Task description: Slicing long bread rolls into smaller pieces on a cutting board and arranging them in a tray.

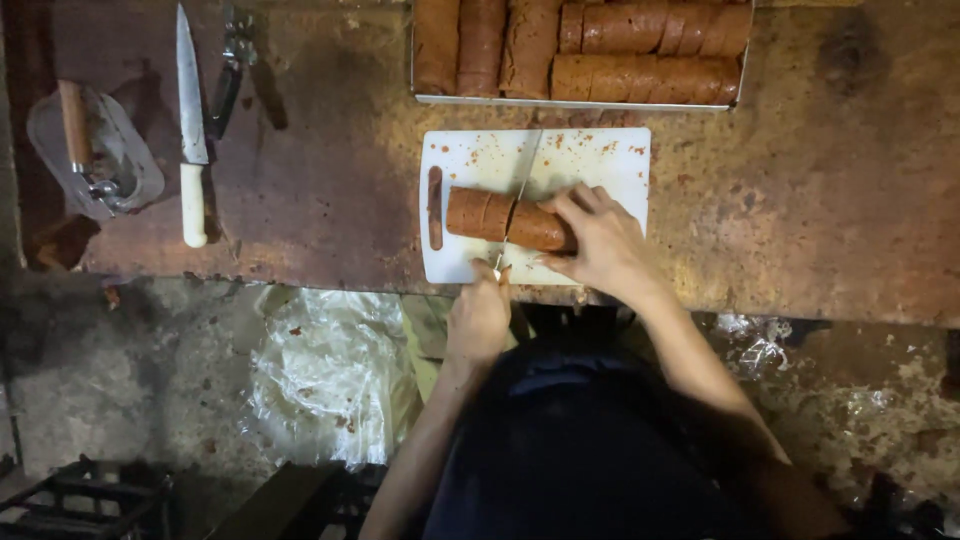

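Left grip (pixel 478 318) clenches a knife (pixel 520 190) slicing the sausage roll (pixel 490 215) that right grip (pixel 598 240) clasps.

We see bare desk (pixel 820 200) to the right of the white cutting board (pixel 600 160), so a hand passes freely there. Behind the board the tray (pixel 580 100) blocks; far left lies 1 spare knife (pixel 190 130).

rough food-prep workshop: worn bench (pixel 820 200), tray (pixel 580 100) of brown rolls (pixel 640 55)
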